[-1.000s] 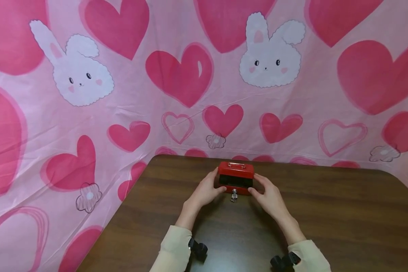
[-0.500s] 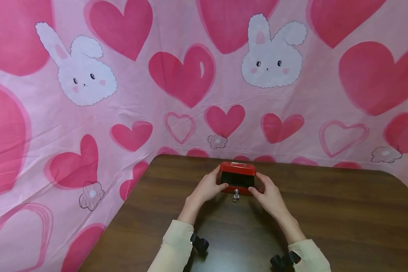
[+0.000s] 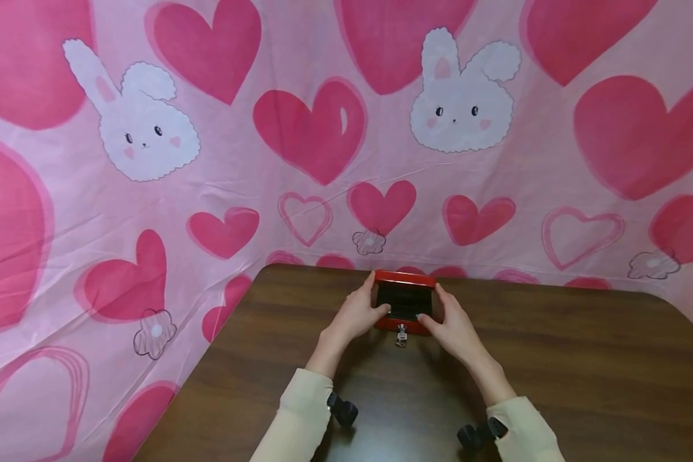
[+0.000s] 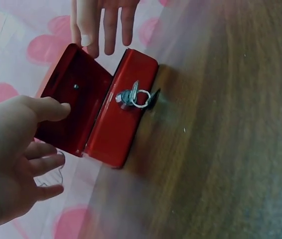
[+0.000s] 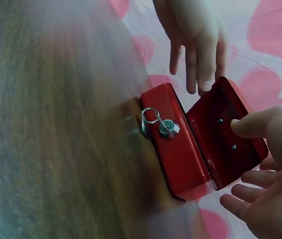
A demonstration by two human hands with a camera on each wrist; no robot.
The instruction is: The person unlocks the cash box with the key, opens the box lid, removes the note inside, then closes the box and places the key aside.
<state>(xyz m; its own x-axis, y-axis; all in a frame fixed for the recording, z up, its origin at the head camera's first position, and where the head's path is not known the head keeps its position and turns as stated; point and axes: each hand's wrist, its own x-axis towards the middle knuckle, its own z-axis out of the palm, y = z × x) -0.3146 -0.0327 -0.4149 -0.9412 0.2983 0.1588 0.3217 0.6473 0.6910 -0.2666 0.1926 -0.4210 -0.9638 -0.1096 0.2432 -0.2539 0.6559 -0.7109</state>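
A small red metal cash box point(image 3: 407, 326) stands near the table's far edge, its lid point(image 3: 406, 278) raised and tilted back, showing a dark inside. Keys on a ring point(image 3: 402, 338) hang from the front lock. My left hand point(image 3: 353, 317) holds the lid's left side, thumb on the inner face and fingers around the outside. On the right side, my right hand point(image 3: 457, 328) holds the lid the same way. Both wrist views show the lid's inner face point(image 5: 224, 122) with small screw ends; the lower part's interior is hidden there by the front wall.
The brown wooden table point(image 3: 254, 385) spreads around the box. Behind it hangs a pink cloth point(image 3: 393, 154) printed with hearts and rabbit faces. Black wrist cameras point(image 3: 343, 410) sit at both sleeve cuffs.
The lid has swung further up and back, with both hands rising along with it. The carry handle on top has gone out of sight. The lower box stays in place.
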